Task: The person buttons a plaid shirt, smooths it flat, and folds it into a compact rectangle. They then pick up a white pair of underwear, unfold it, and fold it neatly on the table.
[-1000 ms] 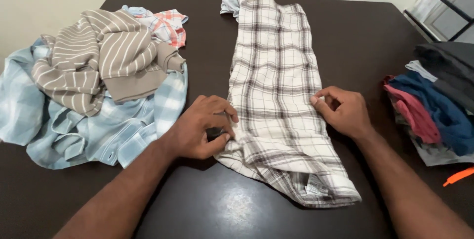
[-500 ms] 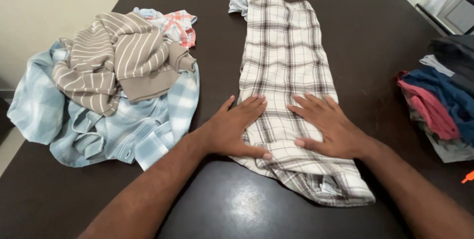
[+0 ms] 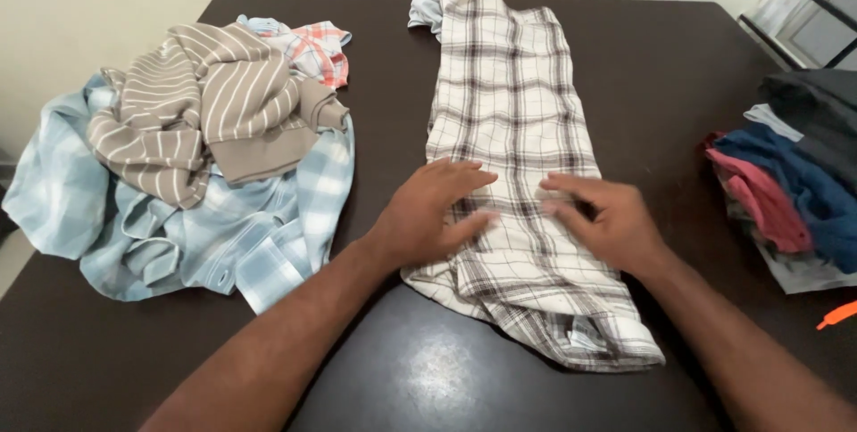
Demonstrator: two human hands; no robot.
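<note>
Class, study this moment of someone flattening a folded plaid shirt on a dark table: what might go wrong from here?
1. The plaid shirt has a bunched near end by the table edge; smoothing toward it may push it over.
2. The left hand and right hand press only the middle, so the rumpled top may stay creased.
3. The loose pile lies close and might get mixed in.

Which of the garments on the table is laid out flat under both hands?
The brown-and-white plaid shirt, folded into a long strip mid-table; the others sit crumpled or stacked at the sides.
</note>
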